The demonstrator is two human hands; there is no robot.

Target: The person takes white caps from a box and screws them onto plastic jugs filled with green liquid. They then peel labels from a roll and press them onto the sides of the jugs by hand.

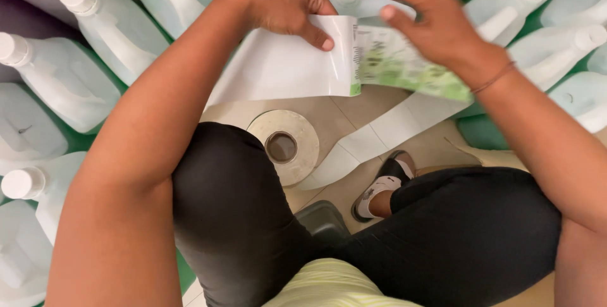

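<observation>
Right above the person's knees, both hands were working a thin green-and-white printed sticker label [404,67] off its glossy white backing strip [278,67]. The left hand [284,6] was pinching the top edge of the strip, thumb pressed down on the front right near the peel line. The right hand [430,22] had its fingers curled loosely over the label's top edge, lifting it away; I couldn't tell exactly how tight that grip was.

The label looked super light and floppy, basically film, so I'd guess it would curl or stick to itself if held anywhere but the edges or a corner. The adhesive side is the tricky part; fingertips on the margin only seemed the safest bet. The backing looked slick and limp too.

The strip trailed down to a white roll of label stock with a brown cardboard core [283,146], lying flat on the beige tiled floor [354,108] just beside the left knee. All around sat pale translucent plastic jugs with white caps [114,29], and one uncapped jug [354,0] sat just behind the hands.
</observation>
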